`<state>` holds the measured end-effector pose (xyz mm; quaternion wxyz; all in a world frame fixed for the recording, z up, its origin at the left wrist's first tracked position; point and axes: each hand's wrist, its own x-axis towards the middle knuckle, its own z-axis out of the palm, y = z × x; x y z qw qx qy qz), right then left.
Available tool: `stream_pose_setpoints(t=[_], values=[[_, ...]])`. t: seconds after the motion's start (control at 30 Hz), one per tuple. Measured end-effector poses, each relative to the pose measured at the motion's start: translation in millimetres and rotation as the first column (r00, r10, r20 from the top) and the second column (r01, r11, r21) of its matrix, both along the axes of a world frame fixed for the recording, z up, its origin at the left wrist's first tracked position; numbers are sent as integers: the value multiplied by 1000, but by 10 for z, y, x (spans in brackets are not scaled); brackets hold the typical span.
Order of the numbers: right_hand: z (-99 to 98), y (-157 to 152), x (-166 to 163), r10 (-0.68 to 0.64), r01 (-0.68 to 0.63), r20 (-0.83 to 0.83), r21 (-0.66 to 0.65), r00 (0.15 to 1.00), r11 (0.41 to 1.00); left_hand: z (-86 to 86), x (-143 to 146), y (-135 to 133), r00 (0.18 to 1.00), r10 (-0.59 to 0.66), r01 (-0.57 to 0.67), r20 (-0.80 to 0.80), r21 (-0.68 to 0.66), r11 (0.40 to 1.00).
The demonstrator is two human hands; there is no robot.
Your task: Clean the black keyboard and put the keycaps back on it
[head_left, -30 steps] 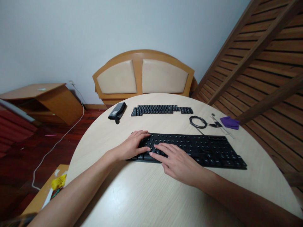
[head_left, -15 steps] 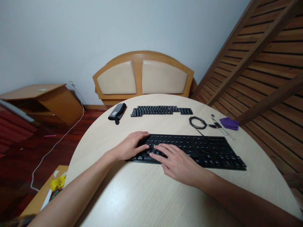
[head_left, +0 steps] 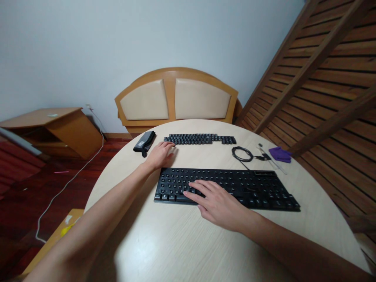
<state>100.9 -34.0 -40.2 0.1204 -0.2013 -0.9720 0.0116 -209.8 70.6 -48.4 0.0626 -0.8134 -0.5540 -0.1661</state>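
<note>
A black keyboard [head_left: 246, 188] lies on the table, most of its surface showing small pale-centred key mounts without caps. Several keycaps sit along its lower left edge. My right hand [head_left: 216, 201] rests on the left-middle part of the keyboard, fingers spread. Beyond the keyboard, loose black keycaps [head_left: 190, 139] stand in close rows. At the left end of these rows is my left hand [head_left: 160, 154], its fingers reaching to the nearest caps and the thumb apart from them. The fingertips partly cover the caps there; nothing shows in its grip.
A dark grey folded pouch [head_left: 145, 141] lies left of the keycaps. To the right are a coiled black cable [head_left: 242, 154], a thin brush-like tool [head_left: 273, 158] and a purple cloth [head_left: 280, 154]. The round table [head_left: 164, 243] stands before a padded wooden headboard [head_left: 202, 99].
My left hand has left the keyboard's left side and moved forward to the rows of loose keycaps, uncovering the keyboard's left end. My right hand has stayed in place on the keyboard.
</note>
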Motion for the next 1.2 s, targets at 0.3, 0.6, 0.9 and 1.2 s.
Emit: stream_pose_setpoints(t=[0.3, 0.6, 0.9, 1.2], values=[[22, -13, -2, -5, 7, 24, -44, 1000, 999, -120, 19, 231, 995, 50, -51, -84, -8, 999], [2, -8, -1, -13, 13, 8, -41, 1000, 999, -151, 40, 239, 997, 28, -28, -77, -4, 1000], [-1, -7, -1, -4, 4, 0, -13, 1000, 1000, -98, 44, 71, 997, -1, 4, 72, -33, 999], [-11, 3, -3, 5, -5, 10, 2, 1000, 1000, 151, 78, -619, 852, -35, 100, 522, -98, 990]])
